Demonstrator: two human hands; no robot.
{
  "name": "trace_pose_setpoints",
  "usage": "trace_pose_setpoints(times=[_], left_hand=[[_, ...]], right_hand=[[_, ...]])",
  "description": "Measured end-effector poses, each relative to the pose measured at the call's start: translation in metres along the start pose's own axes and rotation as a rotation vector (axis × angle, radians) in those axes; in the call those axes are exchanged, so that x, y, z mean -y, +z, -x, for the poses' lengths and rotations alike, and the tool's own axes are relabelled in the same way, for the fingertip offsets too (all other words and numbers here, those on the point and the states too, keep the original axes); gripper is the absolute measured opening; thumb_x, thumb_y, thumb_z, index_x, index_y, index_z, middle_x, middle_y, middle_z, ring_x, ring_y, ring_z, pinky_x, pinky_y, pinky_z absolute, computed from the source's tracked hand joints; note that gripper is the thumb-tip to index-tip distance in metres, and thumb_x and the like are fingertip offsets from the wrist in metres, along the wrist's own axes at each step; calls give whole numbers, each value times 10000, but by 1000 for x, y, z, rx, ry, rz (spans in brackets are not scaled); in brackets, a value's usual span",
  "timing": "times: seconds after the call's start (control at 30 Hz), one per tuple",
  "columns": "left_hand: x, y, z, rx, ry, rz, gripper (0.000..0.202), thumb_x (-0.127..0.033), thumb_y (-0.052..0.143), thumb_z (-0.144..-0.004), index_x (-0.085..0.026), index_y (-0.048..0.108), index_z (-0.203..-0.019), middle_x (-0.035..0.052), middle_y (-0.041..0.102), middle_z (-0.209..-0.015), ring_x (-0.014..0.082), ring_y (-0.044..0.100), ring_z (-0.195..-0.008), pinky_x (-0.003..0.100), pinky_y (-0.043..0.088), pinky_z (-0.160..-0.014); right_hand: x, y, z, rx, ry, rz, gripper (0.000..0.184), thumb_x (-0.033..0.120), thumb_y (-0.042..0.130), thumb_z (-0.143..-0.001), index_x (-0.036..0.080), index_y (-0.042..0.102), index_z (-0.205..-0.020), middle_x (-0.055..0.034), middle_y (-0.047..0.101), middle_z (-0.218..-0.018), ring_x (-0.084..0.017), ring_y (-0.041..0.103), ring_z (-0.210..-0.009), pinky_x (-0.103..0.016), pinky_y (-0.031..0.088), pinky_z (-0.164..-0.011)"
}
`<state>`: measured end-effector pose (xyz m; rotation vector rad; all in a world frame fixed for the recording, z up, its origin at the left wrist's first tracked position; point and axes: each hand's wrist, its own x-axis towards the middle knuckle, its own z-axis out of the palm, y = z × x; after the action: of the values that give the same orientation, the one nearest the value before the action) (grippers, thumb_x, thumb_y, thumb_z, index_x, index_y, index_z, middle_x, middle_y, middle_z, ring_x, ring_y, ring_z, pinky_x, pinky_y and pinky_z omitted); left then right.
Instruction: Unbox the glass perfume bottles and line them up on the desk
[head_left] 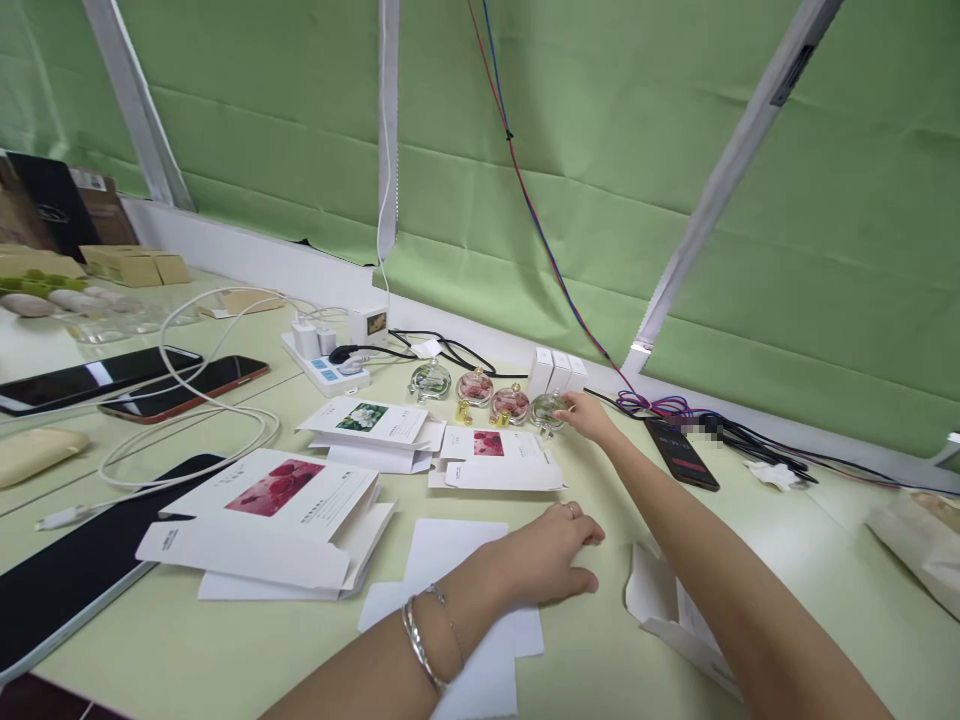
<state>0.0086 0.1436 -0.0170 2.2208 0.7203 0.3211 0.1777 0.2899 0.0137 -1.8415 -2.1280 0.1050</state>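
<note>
My right hand (589, 416) reaches to the back and pinches the rim of a small round glass bottle (548, 409) with green bits inside. Left of it stand two round bottles with red petals, the nearer bottle (510, 402) and the farther bottle (475, 386), then another green-filled bottle (430, 380). Small yellow pieces (464, 412) lie in front of them. My left hand (555, 555) hovers low over the table, holding nothing, thumb and fingers apart. Below its wrist lies an unfolded white card (457, 545). Flattened printed boxes (281, 505) are stacked to the left.
A power strip (326, 372) with chargers and loose white cables stands at back left, near several phones and tablets. Small white boxes (555, 370) stand behind the bottles. A phone (681, 455) and bundled wires lie right. An opened white box (675, 610) sits under my right forearm.
</note>
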Motion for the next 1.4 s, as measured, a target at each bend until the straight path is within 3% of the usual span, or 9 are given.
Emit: trace_pose_setpoints(times=[0.2,0.37,0.53,0.7,0.8,0.87,1.07,1.23,1.4], left_hand=[[-2,-3,0,8,-2,-4,466,-315,583,-739,-220,504,-1188,78,499,-1160,249,484,-1056,347,408,-860],[-3,-3,0,-13,9,-33,426,-300,566,-743,-214,525,-1159,78,515,-1127,239,515,-999,331,417,-829],[-2,-4,-2,-25,16,-19,411,-298,562,-739,-220,533,-1141,70,518,-1120,233,504,-1027,328,406,-856],[-6,-6,-1,-49,34,44,419,-314,591,-724,-196,538,-1122,59,550,-1028,219,528,-950,320,416,-823],[-12,-7,1,-100,-12,150,772,-403,667,-668,-201,310,-1322,73,497,-1117,215,516,-971,324,426,-823],[-15,-8,1,-247,-13,133,872,-418,683,-657,-218,203,-1356,83,446,-1158,212,510,-970,334,435,-808],[-18,-17,-1,-628,152,-157,220,-253,558,-781,-213,497,-989,54,489,-1030,204,486,-982,316,425,-810],[-17,-15,-4,-659,209,-248,145,-166,563,-734,-202,481,-848,24,519,-856,176,501,-814,290,433,-697],[-12,-12,-7,-959,483,-362,177,-47,465,-750,-192,410,-664,18,460,-741,151,454,-716,264,397,-616]], right_hand=[[-5,-32,40,51,25,-19,460,339,592,-773,123,529,-1174,-160,557,-1213,-231,586,-1003,-332,429,-849],[-38,-83,152,359,58,-85,695,496,627,-693,196,441,-1292,-132,427,-1362,-290,426,-1224,-410,364,-977],[-35,-76,238,548,203,-43,1079,355,742,-532,231,153,-1428,-164,467,-1289,-350,488,-1130,-464,412,-900],[1,-57,220,108,212,-328,992,371,688,-598,207,124,-1396,-149,365,-1334,-311,352,-1241,-465,312,-1010],[27,-46,189,-309,345,-922,865,473,654,-654,270,128,-1311,-102,421,-1259,-250,478,-1131,-430,419,-937],[43,-35,176,-401,410,-1363,723,485,668,-649,316,223,-1194,-33,501,-1122,-218,561,-994,-414,503,-814],[61,-18,180,-341,474,-2012,381,448,661,-705,257,420,-930,15,612,-828,-169,613,-758,-339,543,-646],[59,-20,186,-345,501,-2069,288,394,664,-725,235,488,-888,15,647,-785,-174,626,-746,-347,548,-653],[62,-21,183,-415,494,-2185,123,311,557,-809,193,547,-844,-7,684,-776,-142,645,-717,-275,547,-654]])
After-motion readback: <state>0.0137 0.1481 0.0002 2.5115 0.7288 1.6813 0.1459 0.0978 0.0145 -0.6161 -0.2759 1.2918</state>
